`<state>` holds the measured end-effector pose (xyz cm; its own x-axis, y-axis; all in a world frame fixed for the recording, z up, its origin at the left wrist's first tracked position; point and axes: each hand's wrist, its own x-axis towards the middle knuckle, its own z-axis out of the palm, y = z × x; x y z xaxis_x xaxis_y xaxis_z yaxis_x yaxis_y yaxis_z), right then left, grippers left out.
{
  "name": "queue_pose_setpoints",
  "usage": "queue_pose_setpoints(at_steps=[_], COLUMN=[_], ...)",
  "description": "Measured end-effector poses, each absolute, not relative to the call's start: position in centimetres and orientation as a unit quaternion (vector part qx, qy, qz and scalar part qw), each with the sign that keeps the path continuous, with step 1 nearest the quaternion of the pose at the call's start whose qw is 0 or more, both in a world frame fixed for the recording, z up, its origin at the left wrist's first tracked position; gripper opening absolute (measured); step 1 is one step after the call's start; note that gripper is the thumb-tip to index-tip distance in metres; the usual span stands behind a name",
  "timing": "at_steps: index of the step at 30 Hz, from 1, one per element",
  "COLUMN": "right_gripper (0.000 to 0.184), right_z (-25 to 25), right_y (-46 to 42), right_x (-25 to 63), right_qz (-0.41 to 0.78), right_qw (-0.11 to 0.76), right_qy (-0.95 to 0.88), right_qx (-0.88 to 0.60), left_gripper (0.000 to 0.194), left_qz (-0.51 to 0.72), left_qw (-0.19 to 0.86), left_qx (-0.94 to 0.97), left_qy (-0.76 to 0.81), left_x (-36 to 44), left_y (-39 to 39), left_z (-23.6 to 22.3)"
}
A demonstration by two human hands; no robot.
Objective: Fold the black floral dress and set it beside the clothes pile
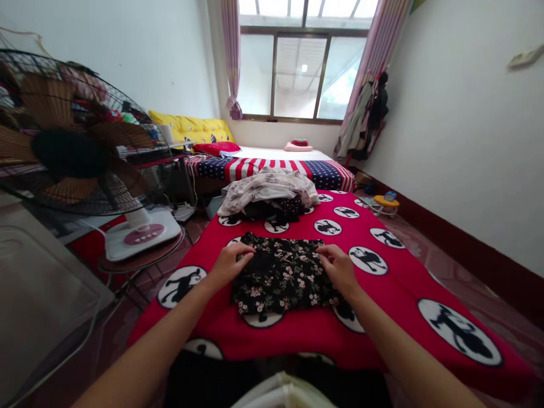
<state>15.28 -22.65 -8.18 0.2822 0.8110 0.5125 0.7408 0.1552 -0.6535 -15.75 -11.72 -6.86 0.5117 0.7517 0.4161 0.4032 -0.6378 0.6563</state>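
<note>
A black garment with a pink floral print (284,277) lies flat on the red cloth (314,334) in front of me. Its exact kind is hard to make out. My left hand (233,262) pinches its upper left edge between thumb and fingers. On the opposite side, my right hand (338,265) grips the upper right edge in the same way. Beyond the garment sits a heap of clothes (270,190), a pale printed piece on top and dark pieces beneath.
To my left an electric fan (68,153) stands on a round stool (144,258). A bed with a striped, starred cover (263,169) lies behind, below the window. Clothes (368,113) hang at the right corner. A yellow stool (386,201) stands on the floor at right.
</note>
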Motion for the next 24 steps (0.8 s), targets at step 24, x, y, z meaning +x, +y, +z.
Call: queue_pose_setpoints(at_steps=[24], right_gripper=[0.035], right_z=[-9.5], right_y=[-19.3], right_x=[8.8], right_qz=[0.067], right_qw=[0.293], right_qy=[-0.669], right_qx=[-0.680], left_gripper=[0.041], left_qz=[0.188], left_qw=[0.248], left_qx=[0.884], left_qy=[0.349], left_x=[-18.2], left_y=[-15.3], left_z=[-7.5])
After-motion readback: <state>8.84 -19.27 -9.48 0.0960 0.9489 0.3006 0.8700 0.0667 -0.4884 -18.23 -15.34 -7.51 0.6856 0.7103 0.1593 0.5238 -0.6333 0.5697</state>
